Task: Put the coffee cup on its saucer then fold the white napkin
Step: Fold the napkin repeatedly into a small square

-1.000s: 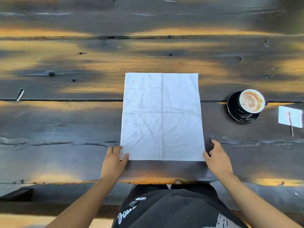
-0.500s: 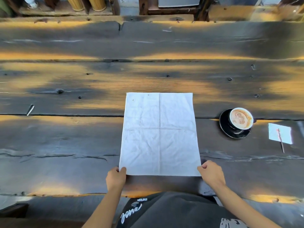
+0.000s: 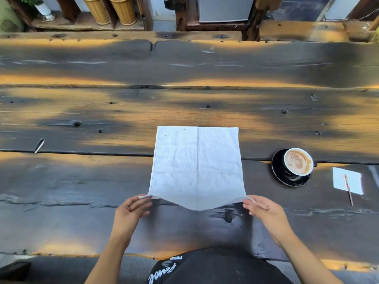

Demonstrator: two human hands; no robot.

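Observation:
The white napkin [image 3: 196, 165] lies spread on the dark wooden table [image 3: 184, 68] in front of me. Its near edge is lifted off the wood and sags in the middle. My left hand [image 3: 129, 214] pinches the near left corner, and my right hand [image 3: 264, 212] pinches the near right corner. To the right, the coffee cup [image 3: 298, 163], full of milky coffee, stands on its black saucer [image 3: 279, 173].
A small white paper [image 3: 347, 180] with a thin stick across it lies right of the saucer. Beyond the table's far edge stand bamboo containers [image 3: 110, 9] and a grey box [image 3: 223, 8]. The near table edge runs just above my lap.
Both hands have gripped the napkin's near corners and raised that edge off the table. The view has tilted up and shows more of the far side.

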